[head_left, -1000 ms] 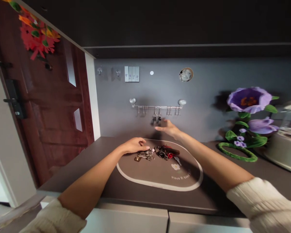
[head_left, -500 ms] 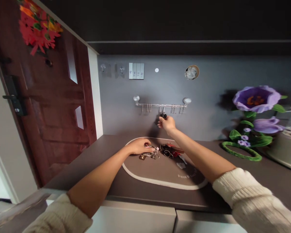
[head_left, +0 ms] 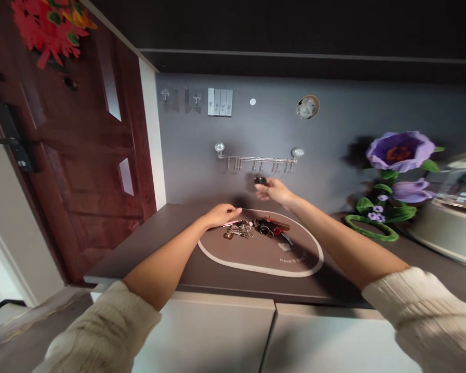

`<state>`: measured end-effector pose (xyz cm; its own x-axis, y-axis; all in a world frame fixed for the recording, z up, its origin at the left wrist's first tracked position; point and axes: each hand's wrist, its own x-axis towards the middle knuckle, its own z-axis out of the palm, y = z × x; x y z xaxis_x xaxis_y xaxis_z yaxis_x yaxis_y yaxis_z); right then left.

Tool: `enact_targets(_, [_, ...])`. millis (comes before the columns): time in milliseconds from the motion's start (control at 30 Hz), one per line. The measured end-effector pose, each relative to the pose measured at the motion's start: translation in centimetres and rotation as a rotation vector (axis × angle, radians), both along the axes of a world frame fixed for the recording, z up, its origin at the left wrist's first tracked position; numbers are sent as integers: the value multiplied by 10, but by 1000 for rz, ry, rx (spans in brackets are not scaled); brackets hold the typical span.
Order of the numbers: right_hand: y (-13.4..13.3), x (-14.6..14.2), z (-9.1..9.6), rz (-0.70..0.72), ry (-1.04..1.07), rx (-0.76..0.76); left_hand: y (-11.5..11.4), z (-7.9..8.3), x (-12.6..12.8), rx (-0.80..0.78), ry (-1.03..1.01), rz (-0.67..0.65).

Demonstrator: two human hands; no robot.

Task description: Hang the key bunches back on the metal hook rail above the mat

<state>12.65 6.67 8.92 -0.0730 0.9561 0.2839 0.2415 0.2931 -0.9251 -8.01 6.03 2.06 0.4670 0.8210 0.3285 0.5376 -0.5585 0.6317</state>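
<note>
My right hand reaches to the grey wall just below the chrome hook rail and pinches a small dark key fob at its fingertips. The fob hangs a little under the hooks; I cannot tell whether it still touches one. My left hand rests on the far left part of the oval brown mat, its fingers held together on a silver key bunch with a pink tag. A second key bunch with red and dark pieces lies just to the right of it on the mat.
The mat lies on a dark counter above white cabinet fronts. A purple fabric flower and a metal pot stand at the right. A dark red door is at the left. Switches sit above the rail.
My right hand rose from flat above the mat to the rail, closed on the dark fob, and now holds it slightly lower. My left hand stayed on the silver keys.
</note>
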Motion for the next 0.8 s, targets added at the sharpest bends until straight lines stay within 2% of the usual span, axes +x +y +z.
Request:
enact_targets(133, [-32, 22, -30, 89, -289, -37, -3, 2, -1, 5, -45, 54])
enact_targets(233, [-45, 35, -37, 78, -395, -43, -10, 3, 1, -11, -114, 64])
enact_targets(333, [-54, 43, -30, 80, -446, -34, -20, 4, 2, -33, -242, 66])
enact_targets(433, [-66, 45, -14, 120, -550, 10, -31, 9, 0, -64, -358, 19])
enact_targets(567, [-90, 36, 10, 478, -695, -208, -49, 28, -2, -217, -315, -253])
enact_targets(667, [-104, 26, 18, 712, -588, -396, -60, 43, 0, -446, -246, -479])
enact_targets(733, [-106, 22, 14, 750, -369, -429, -65, 47, 3, -568, -345, -565])
enact_targets(800, [-102, 22, 2, 759, -123, -417, -67, 45, 5, -659, -484, -573])
